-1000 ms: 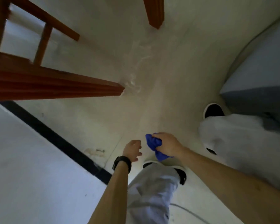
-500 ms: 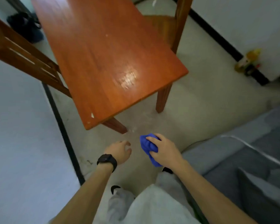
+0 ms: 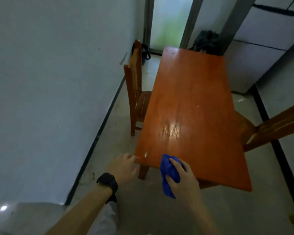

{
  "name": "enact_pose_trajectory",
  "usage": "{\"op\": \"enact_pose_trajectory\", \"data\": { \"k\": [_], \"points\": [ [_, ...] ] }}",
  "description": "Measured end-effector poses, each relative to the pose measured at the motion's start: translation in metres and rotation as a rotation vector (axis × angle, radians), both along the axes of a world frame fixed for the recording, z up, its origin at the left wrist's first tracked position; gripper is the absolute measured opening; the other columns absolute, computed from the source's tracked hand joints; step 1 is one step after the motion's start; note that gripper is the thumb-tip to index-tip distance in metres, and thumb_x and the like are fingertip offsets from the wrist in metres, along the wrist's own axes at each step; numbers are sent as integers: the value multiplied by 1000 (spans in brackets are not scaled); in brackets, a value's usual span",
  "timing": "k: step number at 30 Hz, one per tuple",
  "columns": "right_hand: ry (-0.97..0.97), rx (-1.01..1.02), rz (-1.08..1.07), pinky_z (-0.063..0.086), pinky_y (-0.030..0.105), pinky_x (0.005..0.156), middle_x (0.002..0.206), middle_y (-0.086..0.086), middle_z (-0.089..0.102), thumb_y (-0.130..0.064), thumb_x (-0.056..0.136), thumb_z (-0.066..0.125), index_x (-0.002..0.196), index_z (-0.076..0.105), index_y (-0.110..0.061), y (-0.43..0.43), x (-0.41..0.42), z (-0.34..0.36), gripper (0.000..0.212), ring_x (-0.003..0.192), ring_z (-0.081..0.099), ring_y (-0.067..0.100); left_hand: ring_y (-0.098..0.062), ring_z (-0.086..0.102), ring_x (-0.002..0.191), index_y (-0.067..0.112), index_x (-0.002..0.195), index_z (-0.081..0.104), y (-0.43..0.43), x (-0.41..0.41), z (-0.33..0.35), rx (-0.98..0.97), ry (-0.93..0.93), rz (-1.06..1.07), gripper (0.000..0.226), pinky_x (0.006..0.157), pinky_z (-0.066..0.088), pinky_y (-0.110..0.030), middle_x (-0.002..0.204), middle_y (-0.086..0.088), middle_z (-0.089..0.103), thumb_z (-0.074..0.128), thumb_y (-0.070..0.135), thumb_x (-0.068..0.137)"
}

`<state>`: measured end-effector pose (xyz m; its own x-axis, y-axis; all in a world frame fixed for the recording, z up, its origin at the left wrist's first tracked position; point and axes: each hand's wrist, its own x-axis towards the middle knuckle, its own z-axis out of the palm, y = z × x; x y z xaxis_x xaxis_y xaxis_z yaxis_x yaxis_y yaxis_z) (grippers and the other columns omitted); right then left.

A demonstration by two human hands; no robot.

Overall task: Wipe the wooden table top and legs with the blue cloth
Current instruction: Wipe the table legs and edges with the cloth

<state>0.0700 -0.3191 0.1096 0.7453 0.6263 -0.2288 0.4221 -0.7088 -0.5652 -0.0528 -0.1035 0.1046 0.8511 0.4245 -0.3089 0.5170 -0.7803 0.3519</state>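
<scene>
while the right hand [image 3: 182, 179] clenches the bunched blue cloth [image 3: 169, 173] at lower centre of the frame, the cloth's top lies over the near edge of the wooden worktop [image 3: 190, 107] and its tail hangs below that edge; the right grip is closed around the cloth, thumb across it. left of it, the left hand [image 3: 124, 167], a dark watch [image 3: 108, 182] on its wrist, has a loose, released grip by the worktop's near left corner, above a leg [image 3: 143, 172]; contact is too blurred to tell. one wooden chair [image 3: 136, 92] stands at centre left, another [image 3: 270, 128] at the right edge
</scene>
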Motion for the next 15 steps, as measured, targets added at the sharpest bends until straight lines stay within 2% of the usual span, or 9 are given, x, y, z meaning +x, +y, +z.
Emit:
{"op": "enact_pose_trajectory", "data": {
  "k": [2,5,8,12,15],
  "points": [
    [-21,-18,-18,48,32,102,156,-9,25,-39,92,64,149,33,-38,27,19,-9,65,132,43,15,-20,40,133,30,142,41,19,19,-24,10,15,-28,45,107,39,-37,147,1,42,42,42,98],
    [-59,-35,-74,48,36,102,157,-6,24,-40,93,62,150,30,-39,64,45,-26,66,133,43,19,-26,11,149,29,153,21,42,52,-61,15,143,-162,59,120,16,-50,163,-4,11,40,43,99],
    [-33,-93,-165,38,40,109,164,-4,10,-48,92,60,153,19,-43,93,63,-50,74,142,31,27,-22,-12,150,31,156,-3,61,78,-98,52,249,-317,67,117,-2,-56,163,-3,-18,31,48,101],
    [107,-297,-193,24,45,118,165,-2,-11,-59,92,52,146,-8,-56,117,74,-90,81,149,11,32,-15,-29,143,34,151,-21,83,90,-133,48,307,-471,70,114,-11,-60,156,1,-35,25,54,101],
    [133,-358,-207,26,42,116,165,-1,-9,-55,96,47,149,-5,-52,123,68,-109,75,148,8,33,-15,-34,139,37,148,-25,87,88,-142,20,307,-492,70,111,-17,-62,152,4,-40,22,57,100]
  ]
}}
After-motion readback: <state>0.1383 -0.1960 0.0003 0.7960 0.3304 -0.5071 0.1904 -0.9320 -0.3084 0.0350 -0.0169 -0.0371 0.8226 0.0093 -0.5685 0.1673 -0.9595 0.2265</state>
